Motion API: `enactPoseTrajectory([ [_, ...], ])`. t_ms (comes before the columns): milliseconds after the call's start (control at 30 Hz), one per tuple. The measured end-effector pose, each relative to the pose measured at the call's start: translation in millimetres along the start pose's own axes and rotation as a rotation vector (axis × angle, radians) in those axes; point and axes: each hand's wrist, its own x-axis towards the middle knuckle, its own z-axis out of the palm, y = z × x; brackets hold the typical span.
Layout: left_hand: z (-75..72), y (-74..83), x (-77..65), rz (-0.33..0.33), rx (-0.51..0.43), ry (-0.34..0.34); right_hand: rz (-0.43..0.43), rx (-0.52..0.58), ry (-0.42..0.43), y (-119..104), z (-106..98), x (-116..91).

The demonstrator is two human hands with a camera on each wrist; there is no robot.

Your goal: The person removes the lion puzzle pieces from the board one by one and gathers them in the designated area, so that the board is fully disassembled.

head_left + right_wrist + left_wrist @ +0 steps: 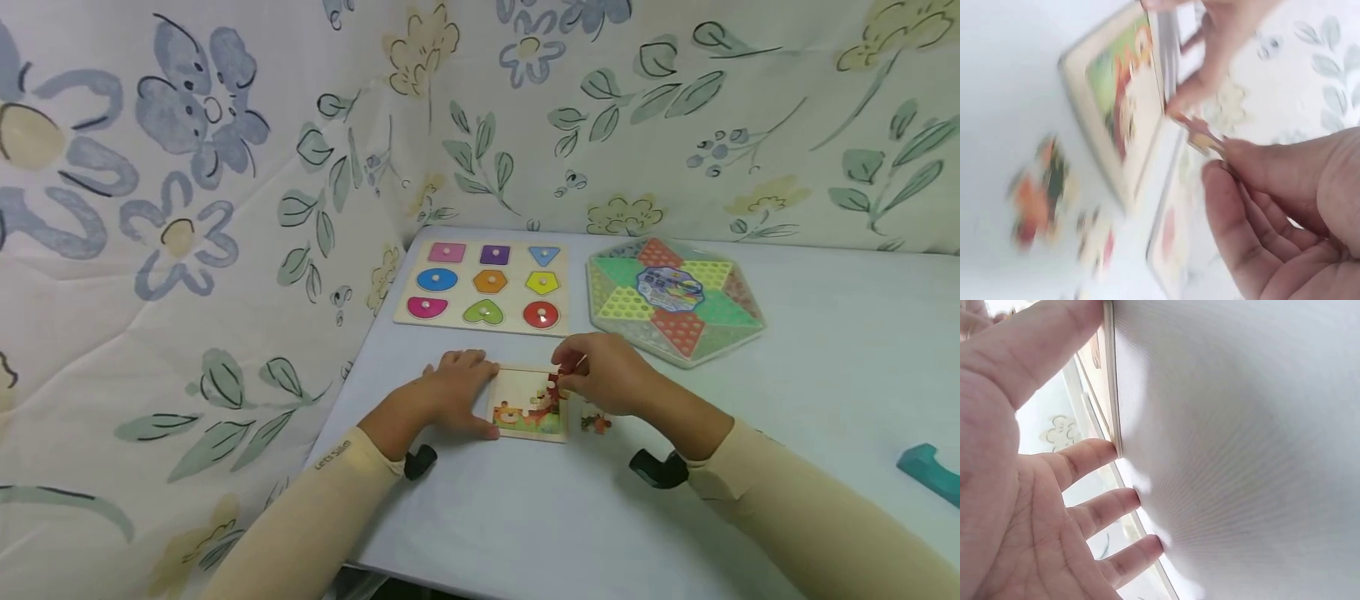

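The right hand [607,377] is pinching a puzzle piece [1199,135] between thumb and finger, near the far right corner of the puzzle board [519,383]. The board's bare part is lying left of those fingers, toward the left hand [456,393], whose spread fingers are touching its left edge on the counter [480,517]. The right wrist view is showing the piece, largely hidden in the head view.

Flowered cloth [285,50] draped the back and left side: blue flowers [172,112] here, yellow blooms [423,50] there, green leaves [221,379] between! And before it stood the white-topped table [840,350], softly lit, a dark patch [405,591] showing below its near edge.
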Motion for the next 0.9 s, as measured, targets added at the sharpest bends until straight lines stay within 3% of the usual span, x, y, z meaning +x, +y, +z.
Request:
enactPoseTrajectory([
  [200,-1.9,-3.4,-2.4,-0.004,0.006,0.005,0.067,0.005,-0.076,36.1,-22.5,-23.4],
  [333,-3.0,-5.5,-4.4,-0.008,0.0,0.005,0.1,0.03,-0.114,56.2,-21.0,-32.9],
  [433,-2.7,-6.3,-5.8,-0.009,-0.006,0.004,0.082,-0.006,-0.096,65.4,-14.5,-35.0],
  [600,-1.2,-6.0,-5.6,-0.007,-0.02,0.003,0.035,-0.127,-0.048,70.3,-4.9,-34.6],
  [900,-1.4,0.0,-3.6,0.01,-0.026,0.011,0.075,-0.237,-0.028,55.8,-9.5,-33.0],
])
